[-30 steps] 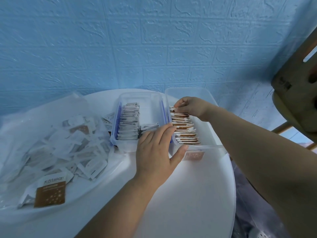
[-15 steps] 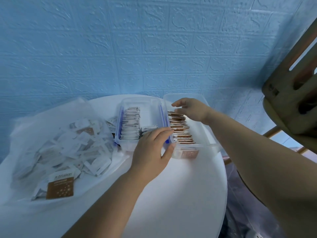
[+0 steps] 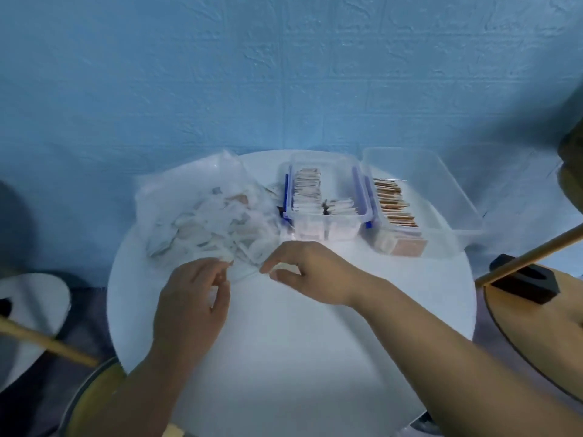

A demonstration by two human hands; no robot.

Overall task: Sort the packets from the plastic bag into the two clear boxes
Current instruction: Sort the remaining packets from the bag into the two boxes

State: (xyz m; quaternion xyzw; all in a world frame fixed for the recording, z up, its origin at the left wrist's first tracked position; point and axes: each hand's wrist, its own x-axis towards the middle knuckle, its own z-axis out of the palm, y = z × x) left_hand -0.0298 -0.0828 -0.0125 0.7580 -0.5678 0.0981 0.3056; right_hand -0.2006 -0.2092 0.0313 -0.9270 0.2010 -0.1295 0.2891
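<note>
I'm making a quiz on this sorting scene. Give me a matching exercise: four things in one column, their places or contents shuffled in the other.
1 plastic bag
2 blue-clipped box
3 rightmost clear box
4 left hand

A brown-edged packets inside
B at the bag's near edge
C leftmost, loose packets inside
D white packets inside

Pairs: 1-C, 2-D, 3-A, 4-B

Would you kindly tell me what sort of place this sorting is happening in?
Probably a room in a home or small workshop: a small round white table stands by a blue textured wall, with a wooden seat beside it.
</note>
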